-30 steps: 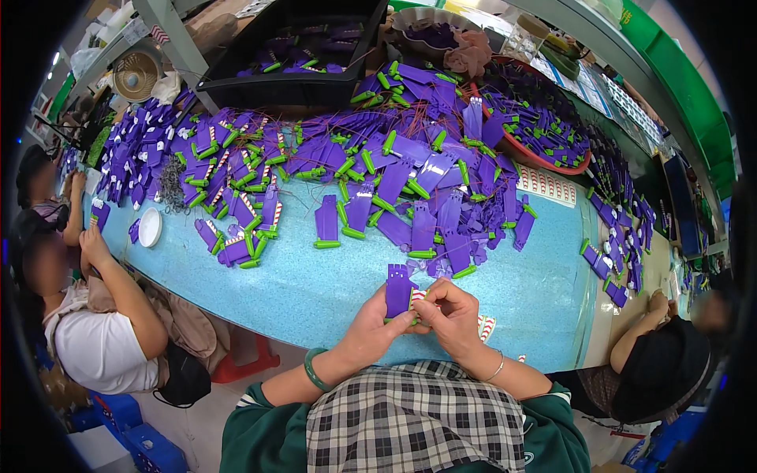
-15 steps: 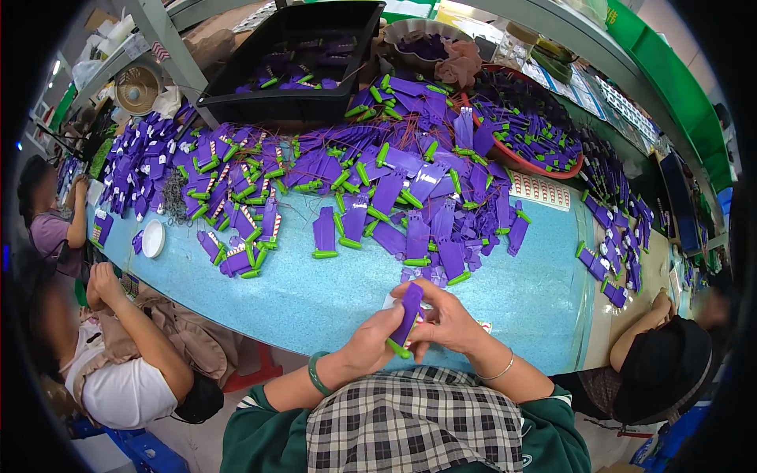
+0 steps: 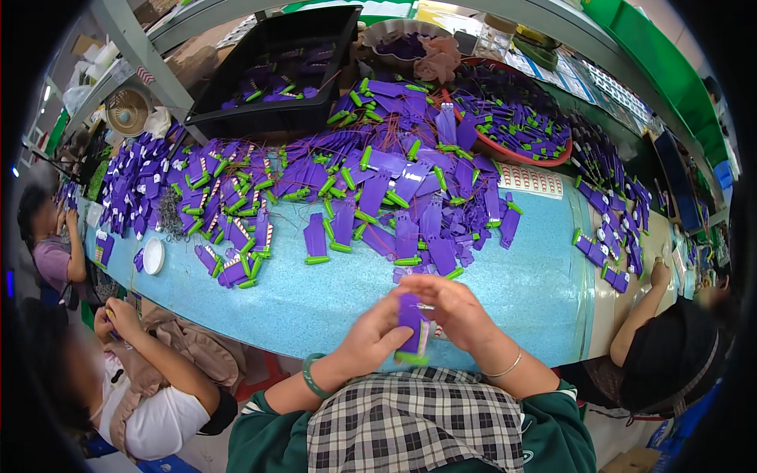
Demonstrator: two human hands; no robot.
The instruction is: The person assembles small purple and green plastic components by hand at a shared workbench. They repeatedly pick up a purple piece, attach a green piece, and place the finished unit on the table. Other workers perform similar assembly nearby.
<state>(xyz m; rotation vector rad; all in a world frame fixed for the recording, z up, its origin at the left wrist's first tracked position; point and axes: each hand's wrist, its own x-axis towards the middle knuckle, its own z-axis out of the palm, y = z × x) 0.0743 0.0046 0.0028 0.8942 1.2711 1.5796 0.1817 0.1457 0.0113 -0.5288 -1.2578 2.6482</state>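
My left hand (image 3: 372, 340) and my right hand (image 3: 456, 311) meet over the near edge of the light blue table (image 3: 315, 303). Between them they hold one purple flat tag with a green end (image 3: 411, 331), upright, green end down. The left thumb and fingers pinch its lower part; the right hand covers its top. A green bangle sits on my left wrist. Beyond the hands lies a wide heap of the same purple and green tags (image 3: 371, 189) with thin wires among them.
A black tray (image 3: 272, 75) with more tags stands at the back, a red basin (image 3: 512, 118) of tags at the back right. A small white dish (image 3: 153, 255) lies left. Other people sit at the left (image 3: 150, 370) and right (image 3: 670, 355).
The tag has come down from table height toward my chest, and both hands have drawn closer to me. The view has tilted slightly.
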